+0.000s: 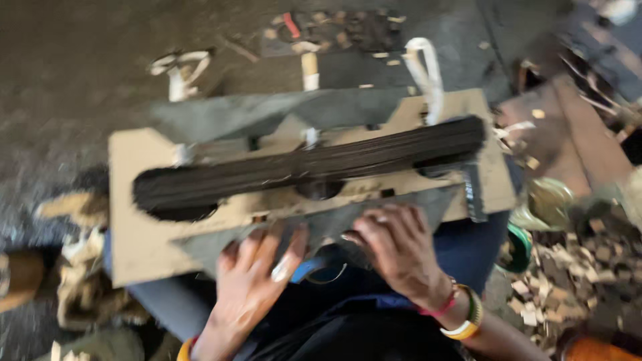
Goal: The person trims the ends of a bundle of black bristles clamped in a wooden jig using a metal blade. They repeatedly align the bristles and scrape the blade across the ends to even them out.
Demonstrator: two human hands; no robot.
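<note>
A tan cardboard board (140, 234) lies across my lap with a long bundle of thin dark sticks (307, 167) laid along it. Grey paper or cloth sheets (267, 113) sit above and below the bundle. My left hand (251, 284) rests flat on the near grey sheet (321, 224), fingers spread. My right hand (398, 251) presses on the same sheet's edge just right of it, fingers curled; the blur hides whether it grips anything. A white strip (428, 73) loops up from the bundle's right end.
The rough grey floor (67, 80) carries scraps: white strips (177, 70) at the back left, tan cardboard chips (568, 261) at the right, crumpled tan paper (80, 267) at the left. A brassy round dish (548, 204) and a green ring (518, 247) lie to the right.
</note>
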